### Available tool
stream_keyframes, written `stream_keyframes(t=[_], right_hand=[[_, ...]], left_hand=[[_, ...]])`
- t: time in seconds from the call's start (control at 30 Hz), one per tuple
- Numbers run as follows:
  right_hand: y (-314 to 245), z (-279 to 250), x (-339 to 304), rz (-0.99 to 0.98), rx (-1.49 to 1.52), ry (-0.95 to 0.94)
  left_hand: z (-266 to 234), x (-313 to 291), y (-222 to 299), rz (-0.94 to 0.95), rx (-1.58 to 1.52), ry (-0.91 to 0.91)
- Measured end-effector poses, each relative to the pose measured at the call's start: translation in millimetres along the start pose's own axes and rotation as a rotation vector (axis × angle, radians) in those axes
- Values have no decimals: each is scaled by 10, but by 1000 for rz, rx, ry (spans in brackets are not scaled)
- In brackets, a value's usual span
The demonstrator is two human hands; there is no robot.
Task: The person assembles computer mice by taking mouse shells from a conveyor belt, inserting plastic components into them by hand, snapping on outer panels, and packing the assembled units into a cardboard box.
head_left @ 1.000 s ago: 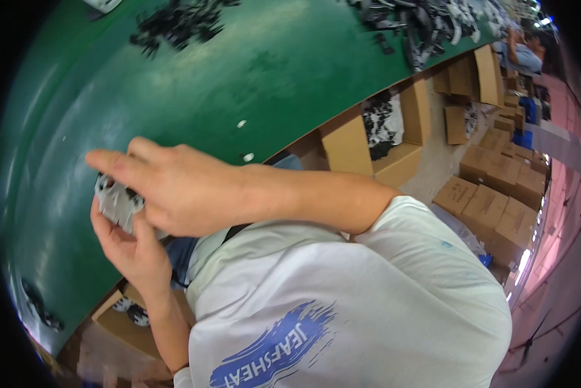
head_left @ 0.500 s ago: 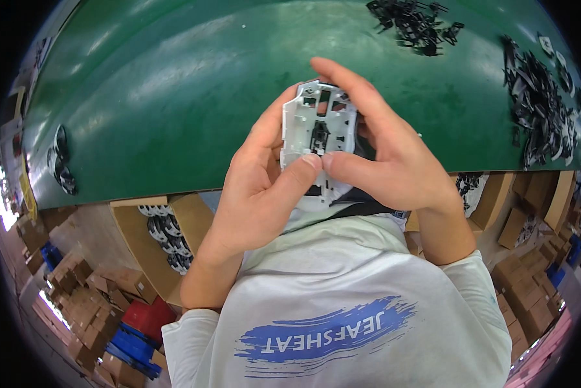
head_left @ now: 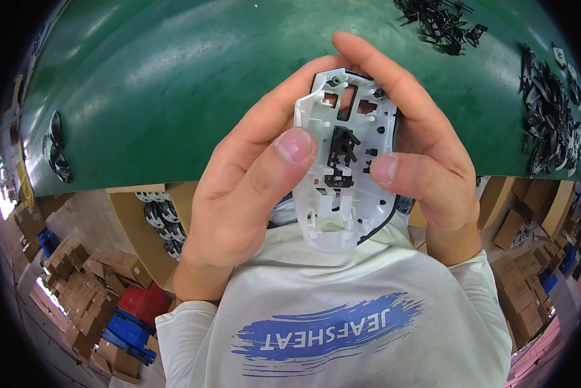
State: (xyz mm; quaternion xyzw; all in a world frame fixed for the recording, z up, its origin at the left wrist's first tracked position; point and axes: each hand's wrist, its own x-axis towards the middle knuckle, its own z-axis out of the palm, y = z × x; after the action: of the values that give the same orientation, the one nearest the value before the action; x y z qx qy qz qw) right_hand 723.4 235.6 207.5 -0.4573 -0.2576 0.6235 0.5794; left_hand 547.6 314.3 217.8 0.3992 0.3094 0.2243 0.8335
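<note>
Between both hands I hold a white plastic mouse shell [head_left: 310, 213], its hollow inner side facing up. Black plastic parts [head_left: 342, 152] sit along its middle, and a dark edge shows round its right rim. My left hand [head_left: 252, 168] is closed on the shell's left side, the thumb lying over the inner edge. On the other side, my right hand [head_left: 426, 155] grips the right edge, its thumb tip resting just inside the wall. The fingers of both hands run behind the shell, where they are partly hidden.
The green tabletop [head_left: 142, 129] spreads ahead. At its far right lie heaps of black plastic parts [head_left: 546, 116] and black frames [head_left: 446, 22]. A few curved shells [head_left: 57, 149] rest at the left. Cardboard boxes [head_left: 135, 226] holding shells stand under the near edge.
The shell has come closer to the camera and shows larger. Both thumbs, which were together at its centre, have drawn apart to the two sides.
</note>
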Motion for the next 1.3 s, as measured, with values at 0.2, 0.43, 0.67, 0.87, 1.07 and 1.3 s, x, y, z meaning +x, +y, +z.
stream_keyframes(t=[0.2, 0.43, 0.67, 0.87, 1.07, 1.3], right_hand=[[-5, -10, 27, -30, -28, 11], [52, -45, 51, -63, -25, -31], [98, -123, 50, -169, -318, -59], [274, -143, 67, -457, -578, -37], [372, -89, 112, -766, -759, -10], [306, -89, 90, -646, -832, -28]], left_hand=[[10, 9, -25, 104, 17, -36], [41, 19, 2, 77, 25, 57], [-60, -16, -106, 122, 86, 62], [-58, -117, -194, 265, 192, 17], [-176, -51, -367, 607, 702, 107], [-146, -73, -467, 621, 725, 239]])
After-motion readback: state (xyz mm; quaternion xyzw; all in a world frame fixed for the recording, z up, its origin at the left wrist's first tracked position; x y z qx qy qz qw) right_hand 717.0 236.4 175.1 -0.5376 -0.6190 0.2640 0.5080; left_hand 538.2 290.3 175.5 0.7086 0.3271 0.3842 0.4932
